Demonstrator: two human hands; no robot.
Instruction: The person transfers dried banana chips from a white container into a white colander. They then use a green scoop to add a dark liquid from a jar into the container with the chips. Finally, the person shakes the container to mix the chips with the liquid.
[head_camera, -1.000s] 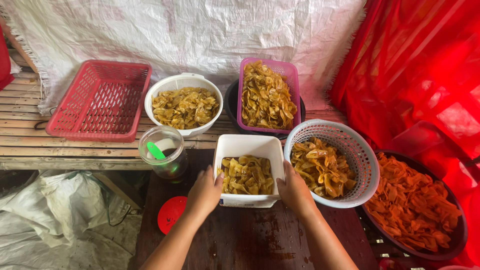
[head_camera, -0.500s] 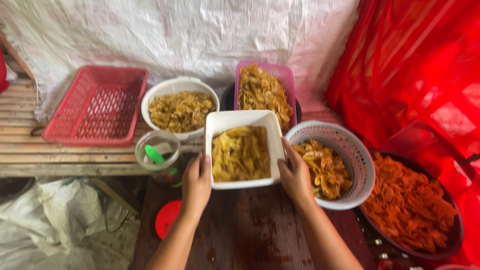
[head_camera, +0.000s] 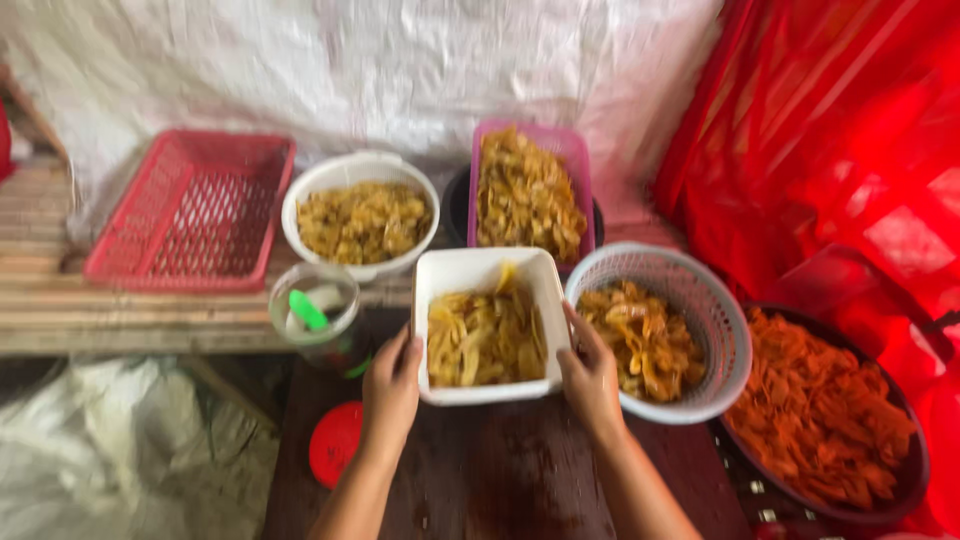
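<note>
Now both hands are clamped on the white tub (head_camera: 487, 325): left hand (head_camera: 391, 385) flat against its left wall, right hand (head_camera: 590, 370) against its right wall, fingers wrapped on the rim, so each is closed around the tub and nothing else. Tub holds yellow chips and looks lifted and tipped a bit toward the camera, though motion blur makes it hard to say if the base is off the dark table (head_camera: 520, 480). Compared with a second ago the tub has come up and back toward the far side, then settled slightly lower; grip points unchanged, so it reads as a carry or shake, not a release. Taking the tub as the reference: white round bowl (head_camera: 360, 215) of chips is behind-left, pink tray (head_camera: 527, 190) of chips directly behind, white mesh basket (head_camera: 665, 330) touching or just beside its right wall, dark pan (head_camera: 830, 420) of orange chips further right. Clear jar (head_camera: 313, 315) with a green bit sits just left, red basket (head_camera: 190, 210) well left, red lid (head_camera: 335, 445) below-left.
</note>
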